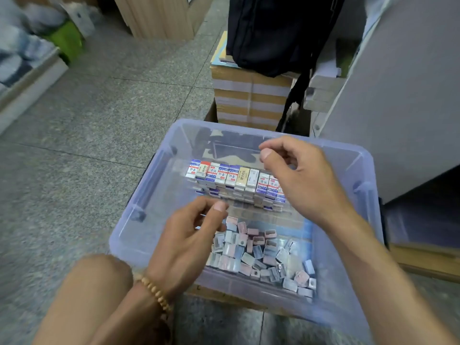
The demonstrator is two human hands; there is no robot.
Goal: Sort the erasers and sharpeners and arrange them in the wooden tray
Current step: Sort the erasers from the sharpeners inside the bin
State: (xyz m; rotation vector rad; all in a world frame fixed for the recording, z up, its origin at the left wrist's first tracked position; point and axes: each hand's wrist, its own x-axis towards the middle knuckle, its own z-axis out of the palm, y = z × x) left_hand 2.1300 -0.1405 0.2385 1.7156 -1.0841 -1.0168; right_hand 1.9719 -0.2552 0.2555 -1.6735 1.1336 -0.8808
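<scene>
Left hand [189, 235], fingers loosely curled and holding nothing, hovers just left of the loose sharpeners [263, 255]; right hand [298, 180], likewise holding nothing, above the stacked erasers [231, 175].

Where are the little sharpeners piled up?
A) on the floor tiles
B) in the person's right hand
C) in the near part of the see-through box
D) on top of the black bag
C: the sharpeners lie in a loose heap in the clear plastic box, nearer than the stacked erasers.
</scene>
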